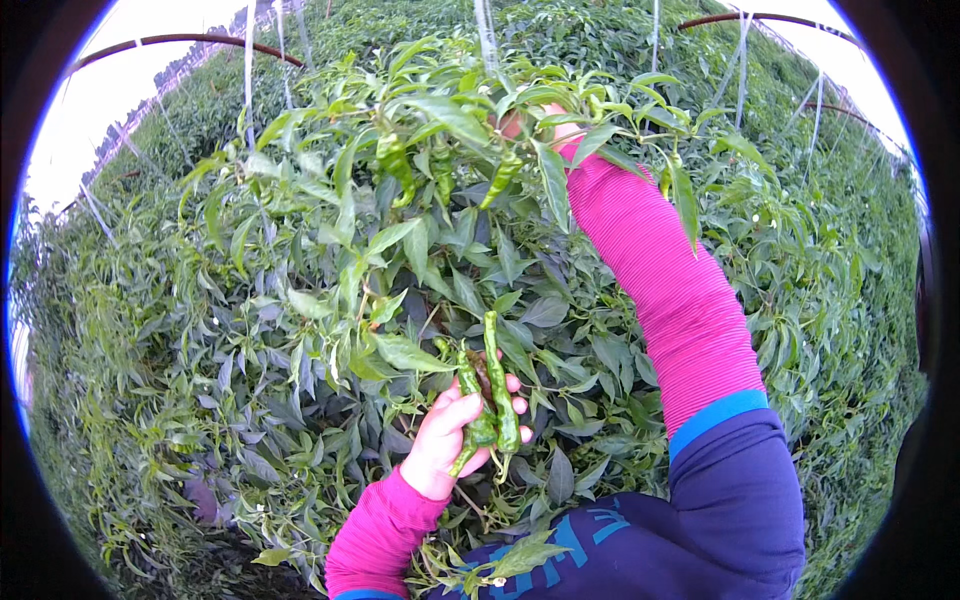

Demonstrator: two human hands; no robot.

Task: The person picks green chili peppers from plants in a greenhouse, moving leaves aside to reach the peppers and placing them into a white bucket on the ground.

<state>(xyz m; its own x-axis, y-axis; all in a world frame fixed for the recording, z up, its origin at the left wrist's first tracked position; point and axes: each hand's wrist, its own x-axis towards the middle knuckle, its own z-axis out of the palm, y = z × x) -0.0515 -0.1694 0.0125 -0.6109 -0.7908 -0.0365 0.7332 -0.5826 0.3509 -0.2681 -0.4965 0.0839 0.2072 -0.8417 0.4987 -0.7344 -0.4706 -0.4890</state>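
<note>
Several picked green chili peppers (501, 397), one beside them dark reddish-brown, lie in my left hand (442, 431), with the thumb pressed over them. My right hand (559, 127) reaches up among the upper leaves of a pepper plant (450, 112). Leaves cover most of its fingers, so its grip is hidden. Close to it on the left hangs a small green pepper (502, 178). Farther left, a wrinkled green pepper (395, 166) and another pepper (442, 172) hang from the same growth. One more pepper (665, 180) shows partly behind leaves, right of my wrist.
Dense pepper foliage (225, 360) surrounds me on all sides. Pale vertical strings (250, 75) run up through the plants. Rusty curved metal hoops (187, 37) arch at the upper left and upper right. A leafy stem (525, 555) touches the front of my dark top.
</note>
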